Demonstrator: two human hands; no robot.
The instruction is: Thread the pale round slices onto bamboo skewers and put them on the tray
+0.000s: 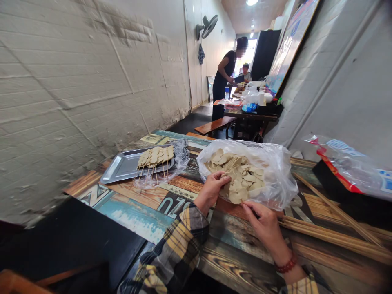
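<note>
A clear plastic bag (278,163) lies opened out on the table, with a heap of thin, round beige slices (245,175) in it. At the left side of the heap, my left hand (212,188) has its fingers curled closed on some slices. My right hand (261,222) pinches the edge of a slice (237,196) at the bag's near side, between thumb and forefinger. Left of the bag, a metal tray (124,167) carries skewered beige slices (156,156), their stick ends pointing toward me over crumpled clear film (180,157).
Long wooden sticks (333,234) lie on the patterned table (128,212) at right, near a black box (330,181) and red-and-clear packaging (343,163). Further back, one person (225,77) stands beside a cluttered table, with another person (246,73) behind. A bench (216,124) stands between.
</note>
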